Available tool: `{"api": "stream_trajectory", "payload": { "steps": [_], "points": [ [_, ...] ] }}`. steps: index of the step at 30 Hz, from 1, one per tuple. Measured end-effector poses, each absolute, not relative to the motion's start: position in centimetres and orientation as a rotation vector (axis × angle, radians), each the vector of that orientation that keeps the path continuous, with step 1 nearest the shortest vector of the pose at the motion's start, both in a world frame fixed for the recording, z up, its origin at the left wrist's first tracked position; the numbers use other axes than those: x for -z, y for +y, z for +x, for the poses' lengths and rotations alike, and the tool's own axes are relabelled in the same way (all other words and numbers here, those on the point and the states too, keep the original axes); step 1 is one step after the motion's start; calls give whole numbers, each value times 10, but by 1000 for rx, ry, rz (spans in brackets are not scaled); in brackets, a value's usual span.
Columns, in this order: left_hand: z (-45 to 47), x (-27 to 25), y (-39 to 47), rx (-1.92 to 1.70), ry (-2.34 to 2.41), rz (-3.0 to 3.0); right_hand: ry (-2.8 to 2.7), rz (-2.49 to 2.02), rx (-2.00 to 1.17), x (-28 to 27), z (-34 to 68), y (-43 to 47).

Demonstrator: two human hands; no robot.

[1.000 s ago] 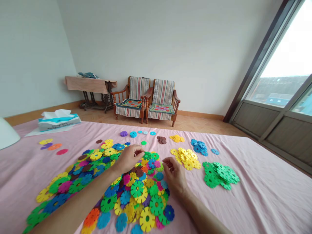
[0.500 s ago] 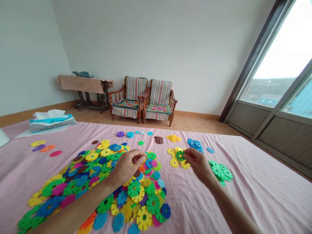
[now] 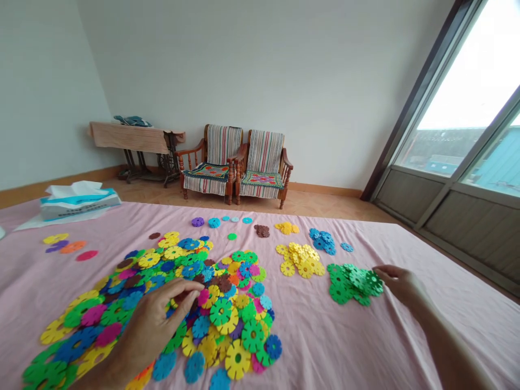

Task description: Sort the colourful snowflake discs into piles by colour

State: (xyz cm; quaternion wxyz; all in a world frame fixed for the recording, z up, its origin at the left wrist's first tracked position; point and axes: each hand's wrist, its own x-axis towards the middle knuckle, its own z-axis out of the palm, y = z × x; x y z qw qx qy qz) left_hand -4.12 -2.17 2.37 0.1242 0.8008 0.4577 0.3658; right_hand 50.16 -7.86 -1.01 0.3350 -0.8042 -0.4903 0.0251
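Observation:
Over the mixed heap of notched plastic snowflake discs, my left hand is closed, thumb and forefinger together. A brown disc and a pink disc show by its fingertips; whether it holds either one I cannot make out. My right hand pinches the edge of a green snowflake disc at the right side of the green pile. To the left of that pile lies a yellow pile, and behind it a blue pile.
Small brown and orange-yellow piles lie farther back on the pink cloth. Purple and blue discs form a row near the far edge. A tissue box stands at left, near several loose discs.
My right hand has carried a green disc from above the yellow pile rightward to the green pile. My left hand has moved left and nearer over the mixed heap.

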Motion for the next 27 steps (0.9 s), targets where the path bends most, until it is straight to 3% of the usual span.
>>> {"api": "stream_trajectory", "payload": {
  "steps": [3,10,27],
  "points": [
    [-44,-20,-14,-1153,1370,2339,-1284,-2129,43,7,471,-69],
    [-53,-14,-7,-1202,1392,2356,-1907,-2120,216,9,390,-60],
    [-52,-8,-8,-1138,1407,2378,-1887,-2200,205,0,402,-71]
  ]
}}
